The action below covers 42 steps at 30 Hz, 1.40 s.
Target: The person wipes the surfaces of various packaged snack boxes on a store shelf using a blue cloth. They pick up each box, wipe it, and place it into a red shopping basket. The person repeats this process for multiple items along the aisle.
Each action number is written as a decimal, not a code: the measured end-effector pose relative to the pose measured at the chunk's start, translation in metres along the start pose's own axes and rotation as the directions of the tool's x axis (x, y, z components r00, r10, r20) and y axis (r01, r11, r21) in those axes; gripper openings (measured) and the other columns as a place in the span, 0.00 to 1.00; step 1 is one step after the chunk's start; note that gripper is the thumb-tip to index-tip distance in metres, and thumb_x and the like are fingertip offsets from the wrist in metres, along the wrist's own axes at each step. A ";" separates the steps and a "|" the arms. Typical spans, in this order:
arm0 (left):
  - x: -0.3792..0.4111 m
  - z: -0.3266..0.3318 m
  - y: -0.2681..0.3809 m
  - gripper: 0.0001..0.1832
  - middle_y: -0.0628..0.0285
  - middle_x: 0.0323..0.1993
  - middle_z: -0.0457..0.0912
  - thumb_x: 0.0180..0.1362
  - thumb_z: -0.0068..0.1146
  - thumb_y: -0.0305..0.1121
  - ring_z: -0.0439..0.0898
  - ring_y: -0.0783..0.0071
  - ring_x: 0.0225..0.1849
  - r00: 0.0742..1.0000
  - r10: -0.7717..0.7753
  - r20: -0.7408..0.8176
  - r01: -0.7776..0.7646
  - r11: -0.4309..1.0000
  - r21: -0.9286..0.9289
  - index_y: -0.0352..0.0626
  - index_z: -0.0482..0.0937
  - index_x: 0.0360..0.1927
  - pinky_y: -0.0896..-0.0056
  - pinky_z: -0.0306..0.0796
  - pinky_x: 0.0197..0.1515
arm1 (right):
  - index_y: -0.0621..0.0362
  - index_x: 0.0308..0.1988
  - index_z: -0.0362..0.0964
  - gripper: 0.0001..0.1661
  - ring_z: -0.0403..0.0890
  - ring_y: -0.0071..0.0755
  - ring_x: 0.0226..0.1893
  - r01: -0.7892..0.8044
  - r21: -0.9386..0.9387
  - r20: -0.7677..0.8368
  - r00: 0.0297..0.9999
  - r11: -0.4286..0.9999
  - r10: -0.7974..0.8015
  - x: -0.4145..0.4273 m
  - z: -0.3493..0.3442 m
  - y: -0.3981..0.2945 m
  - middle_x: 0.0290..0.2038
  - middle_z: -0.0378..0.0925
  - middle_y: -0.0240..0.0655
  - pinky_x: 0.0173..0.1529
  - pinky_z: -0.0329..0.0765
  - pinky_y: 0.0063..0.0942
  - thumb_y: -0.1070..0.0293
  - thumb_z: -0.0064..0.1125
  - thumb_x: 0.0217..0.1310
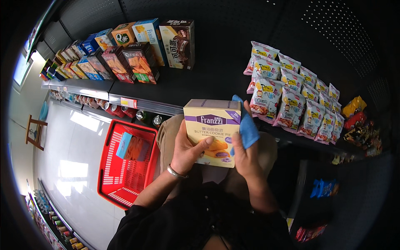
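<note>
Upright between my hands is a cream and purple box of butter cookie pies (212, 125), its printed front towards me. My left hand (184, 150) grips its left side, thumb on the front. A blue cloth (247, 126) lies between my right hand (245, 153) and the box's right side; that hand holds the cloth against the box, its thumb at the lower right of the front. Behind the box runs a black shelf (215, 79). Snack boxes (140, 61) stand in rows at its left part, and white and pink snack bags (265, 97) stand in rows at the right.
A red shopping basket (106, 156) at my left holds a box with a light blue end (125, 145). Drink cans (115, 110) line the shelf below. Blue packets (325, 188) and red packets (309, 232) lie low at the right. A wooden stool (29, 132) stands far left.
</note>
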<state>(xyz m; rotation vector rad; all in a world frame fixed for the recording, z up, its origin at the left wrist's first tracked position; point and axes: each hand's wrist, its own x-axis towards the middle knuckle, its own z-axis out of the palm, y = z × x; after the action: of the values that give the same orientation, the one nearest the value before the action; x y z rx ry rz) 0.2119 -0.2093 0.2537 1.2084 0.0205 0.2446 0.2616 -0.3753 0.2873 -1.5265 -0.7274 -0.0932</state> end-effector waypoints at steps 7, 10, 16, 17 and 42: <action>0.004 -0.012 0.019 0.25 0.60 0.42 0.82 0.57 0.69 0.27 0.82 0.76 0.39 0.941 0.149 -0.304 -0.188 0.977 -0.104 0.38 0.68 0.54 0.79 0.75 0.37 | 0.71 0.69 0.51 0.34 0.62 0.52 0.69 -0.017 -0.197 0.046 0.999 0.980 0.026 -0.033 0.023 0.018 0.71 0.53 0.56 0.69 0.61 0.39 0.75 0.51 0.69; 0.003 -0.028 0.028 0.24 0.58 0.45 0.82 0.60 0.66 0.36 0.81 0.73 0.43 0.914 0.191 -0.357 -0.251 0.959 -0.129 0.35 0.71 0.54 0.73 0.75 0.44 | 0.70 0.67 0.56 0.30 0.66 0.48 0.67 -0.161 -0.037 0.074 0.984 0.986 0.163 -0.050 0.034 0.030 0.68 0.60 0.54 0.68 0.63 0.37 0.74 0.50 0.70; 0.005 -0.103 0.073 0.19 0.58 0.47 0.80 0.65 0.60 0.33 0.79 0.70 0.50 0.709 0.440 -0.551 -0.565 0.822 -0.071 0.34 0.71 0.54 0.65 0.73 0.56 | 0.65 0.63 0.66 0.23 0.78 0.41 0.56 -0.275 -0.060 0.291 0.915 0.960 0.280 -0.047 0.051 0.011 0.57 0.76 0.47 0.61 0.72 0.34 0.73 0.50 0.71; -0.003 -0.122 0.076 0.20 0.58 0.47 0.80 0.64 0.61 0.33 0.78 0.70 0.51 0.680 0.461 -0.570 -0.548 0.836 0.022 0.34 0.70 0.54 0.65 0.71 0.58 | 0.65 0.61 0.67 0.22 0.78 0.41 0.55 -0.327 -0.033 0.295 0.899 0.944 0.322 -0.049 0.053 0.013 0.56 0.77 0.46 0.60 0.72 0.33 0.73 0.50 0.70; -0.120 -0.325 -0.181 0.44 0.46 0.58 0.77 0.44 0.75 0.35 0.77 0.58 0.59 0.468 0.017 -0.883 0.671 0.644 0.368 0.33 0.64 0.64 0.64 0.71 0.60 | 0.66 0.56 0.72 0.18 0.79 0.35 0.49 -0.348 -0.061 0.358 0.867 0.936 0.346 -0.043 0.082 0.040 0.49 0.80 0.42 0.56 0.73 0.31 0.72 0.47 0.69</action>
<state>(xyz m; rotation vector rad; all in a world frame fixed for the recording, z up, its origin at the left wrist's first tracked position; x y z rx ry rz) 0.0795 0.0065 -0.0436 1.6888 1.3698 0.4454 0.2166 -0.3125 0.2219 -1.6666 -0.7266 0.4766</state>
